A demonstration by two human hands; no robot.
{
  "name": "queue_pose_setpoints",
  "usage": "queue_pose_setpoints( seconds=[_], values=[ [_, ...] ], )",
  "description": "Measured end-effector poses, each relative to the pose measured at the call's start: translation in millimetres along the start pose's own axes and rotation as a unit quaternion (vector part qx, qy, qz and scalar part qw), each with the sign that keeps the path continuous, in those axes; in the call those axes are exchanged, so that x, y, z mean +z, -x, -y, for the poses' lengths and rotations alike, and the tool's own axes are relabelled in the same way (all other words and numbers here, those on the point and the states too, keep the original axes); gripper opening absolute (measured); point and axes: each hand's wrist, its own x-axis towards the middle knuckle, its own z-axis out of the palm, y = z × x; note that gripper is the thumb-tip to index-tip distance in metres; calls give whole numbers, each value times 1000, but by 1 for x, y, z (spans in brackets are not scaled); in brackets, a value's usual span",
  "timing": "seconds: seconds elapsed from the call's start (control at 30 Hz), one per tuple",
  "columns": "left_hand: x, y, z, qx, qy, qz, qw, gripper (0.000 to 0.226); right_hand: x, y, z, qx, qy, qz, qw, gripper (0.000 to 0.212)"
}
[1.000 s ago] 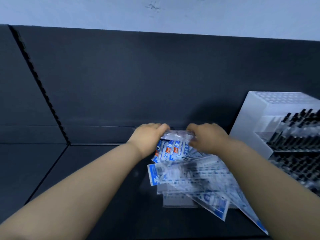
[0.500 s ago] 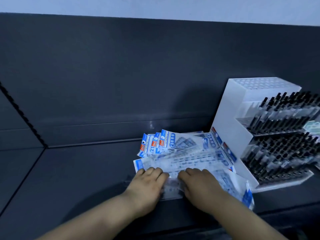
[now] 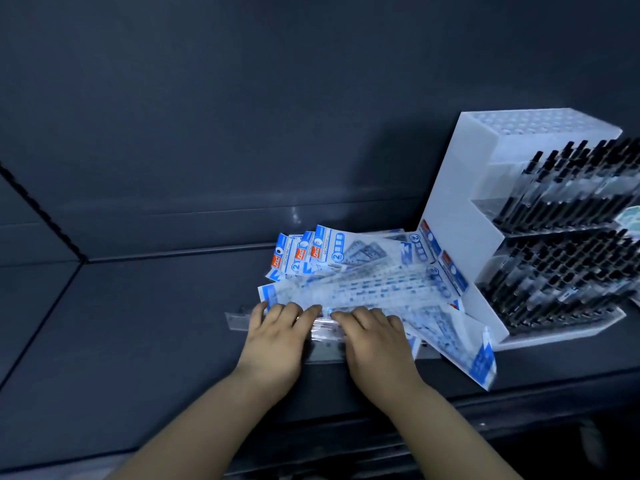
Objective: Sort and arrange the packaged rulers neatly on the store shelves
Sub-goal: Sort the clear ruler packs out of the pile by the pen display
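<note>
Head view: left hand (image 3: 277, 337) and right hand (image 3: 374, 341) have drawn back to the 6 o'clock edge of the packaged rulers (image 3: 363, 292), each grip spread flat, pile still fanned

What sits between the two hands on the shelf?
In the head view, a clear ruler pack shows in the narrow gap between the left hand and the right hand; both hands rest on the fanned pile.
</note>
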Motion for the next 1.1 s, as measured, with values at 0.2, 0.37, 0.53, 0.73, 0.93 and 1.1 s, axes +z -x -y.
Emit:
queue_pose_setpoints(
  seconds=[0.2, 0.37, 0.53, 0.73, 0.93, 1.1],
  values=[
    [-3, 1, -2, -22, 5, 46, 999, 53, -2, -5, -3, -3, -44, 18, 999, 40],
    [-24, -7, 18, 12, -50, 4, 999, 68, -23, -28, -3, -36, -108, 51, 992, 31],
    [-66, 1, 66, 41, -100, -7, 994, 57, -58, -74, 31, -69, -165, 94, 979, 37],
    [-120, 67, 148, -70, -160, -26, 984, 88, -66, -116, 149, -150, -176, 155, 960, 40],
    [-189, 183, 251, -125, -196, -10, 973, 100, -43, -109, 318, -263, -124, 136, 947, 44],
    [-236, 268, 324, -171, -197, -7, 965, 101, -33, -102, 439, -352, -15, 63, 934, 60]
  ],
)
